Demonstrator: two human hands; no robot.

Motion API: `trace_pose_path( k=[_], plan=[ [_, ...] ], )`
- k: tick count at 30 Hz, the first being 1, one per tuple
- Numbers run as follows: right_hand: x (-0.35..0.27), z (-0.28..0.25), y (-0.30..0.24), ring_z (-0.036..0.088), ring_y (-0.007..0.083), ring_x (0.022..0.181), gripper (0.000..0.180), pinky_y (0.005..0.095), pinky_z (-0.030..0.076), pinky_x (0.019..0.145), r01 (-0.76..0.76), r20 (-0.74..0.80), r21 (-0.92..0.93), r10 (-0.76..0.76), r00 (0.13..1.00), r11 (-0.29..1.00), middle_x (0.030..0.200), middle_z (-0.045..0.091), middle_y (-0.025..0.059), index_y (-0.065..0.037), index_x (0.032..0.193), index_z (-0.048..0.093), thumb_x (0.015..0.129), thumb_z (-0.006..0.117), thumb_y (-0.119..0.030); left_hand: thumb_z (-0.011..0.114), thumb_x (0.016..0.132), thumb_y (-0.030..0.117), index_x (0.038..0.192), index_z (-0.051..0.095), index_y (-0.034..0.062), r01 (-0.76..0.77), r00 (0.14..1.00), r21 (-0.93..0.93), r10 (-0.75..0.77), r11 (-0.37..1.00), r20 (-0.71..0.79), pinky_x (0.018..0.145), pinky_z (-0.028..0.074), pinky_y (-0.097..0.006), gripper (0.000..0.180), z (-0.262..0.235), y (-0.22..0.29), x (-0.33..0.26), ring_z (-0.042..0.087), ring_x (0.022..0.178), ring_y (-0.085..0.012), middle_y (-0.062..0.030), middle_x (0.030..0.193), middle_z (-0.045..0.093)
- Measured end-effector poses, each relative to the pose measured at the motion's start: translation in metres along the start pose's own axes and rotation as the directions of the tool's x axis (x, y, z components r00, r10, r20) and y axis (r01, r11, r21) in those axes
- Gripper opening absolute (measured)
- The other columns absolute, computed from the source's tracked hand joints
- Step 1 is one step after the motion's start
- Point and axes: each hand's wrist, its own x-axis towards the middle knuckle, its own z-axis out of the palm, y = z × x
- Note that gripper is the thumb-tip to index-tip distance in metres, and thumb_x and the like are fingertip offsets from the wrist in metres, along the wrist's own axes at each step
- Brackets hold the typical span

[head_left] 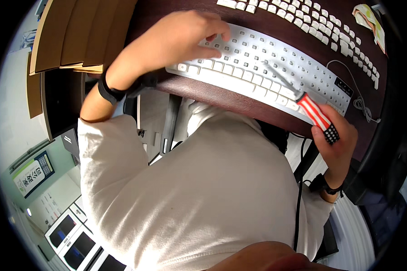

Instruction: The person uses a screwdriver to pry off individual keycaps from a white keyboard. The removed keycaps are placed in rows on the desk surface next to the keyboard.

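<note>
A white keyboard (257, 49) lies at the desk's near edge. Its nearer rows carry white keycaps, while bare switches show across the farther rows. My left hand (190, 36) is over the keyboard's left part, thumb and forefinger apart, the other fingers curled; nothing shows between them. In my right hand (337, 135) is a screwdriver (314, 110) with a red-and-white striped handle and a dark, white-spotted end. Its grey shaft slants up and left across the keyboard, tip above the bare switches near the middle.
Loose white keycaps (303, 18) lie in rows beyond the keyboard on the dark desk (185, 88). A grey cable (361, 105) coils to the right. At the far right is a crumpled, coloured wrapper (368, 22). Brown cardboard (81, 34) stands at the left.
</note>
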Motion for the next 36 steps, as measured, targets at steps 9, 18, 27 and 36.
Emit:
trace_pose_path(
  k=[9, 18, 27, 36],
  plan=[
    [0.058, 0.015, -0.068, 0.068, 0.0353, 0.071, 0.032, 0.0366, 0.053, 0.061, 0.247, 0.276, -0.261, -0.173, 0.945, 0.933, 0.086, 0.069, 0.0174, -0.001, 0.111, 0.066, 0.08, 0.075, -0.006, 0.079, 0.077, 0.013, 0.106, 0.068, 0.0077, 0.155, 0.984, -0.205, -0.17, 0.966, -0.058, 0.071, 0.048, -0.036, 0.031, 0.035, -0.008, -0.051, 0.059, 0.08, -0.0247, -0.009, 0.087, 0.06],
    [0.085, 0.026, -0.113, 0.066, 0.0354, 0.066, 0.03, 0.0402, 0.05, 0.058, 0.295, 0.387, -0.468, -0.108, 0.916, 0.833, 0.079, 0.067, 0.0173, -0.004, 0.108, 0.068, 0.08, 0.075, -0.011, 0.076, 0.08, 0.013, 0.106, 0.067, 0.0083, 0.118, 0.985, -0.182, -0.138, 0.976, -0.103, 0.071, 0.05, -0.038, 0.028, 0.044, -0.012, -0.056, 0.064, 0.082, -0.0272, -0.0093, 0.093, 0.064],
    [0.122, 0.034, -0.149, 0.064, 0.0317, 0.073, 0.026, 0.0421, 0.05, 0.068, 0.562, 0.427, -0.59, -0.366, 0.827, 0.58, 0.074, 0.065, 0.0141, -0.006, 0.098, 0.071, 0.076, 0.078, -0.019, 0.072, 0.085, 0.013, 0.102, 0.067, 0.0067, 0.044, 0.991, -0.351, -0.084, 0.935, -0.101, 0.068, 0.046, -0.038, 0.019, 0.054, -0.034, -0.052, 0.058, 0.073, -0.0257, -0.0094, 0.08, 0.059],
    [0.148, 0.038, -0.164, 0.065, 0.0307, 0.08, 0.029, 0.0404, 0.051, 0.074, 0.63, 0.568, -0.606, -0.291, 0.77, 0.485, 0.079, 0.068, 0.0125, -0.007, 0.1, 0.072, 0.074, 0.078, -0.018, 0.073, 0.085, 0.017, 0.102, 0.068, 0.0067, 0.019, 0.982, -0.309, -0.075, 0.951, -0.172, 0.067, 0.047, -0.039, 0.02, 0.059, -0.032, -0.055, 0.06, 0.073, -0.0262, -0.0095, 0.08, 0.061]
  ],
)
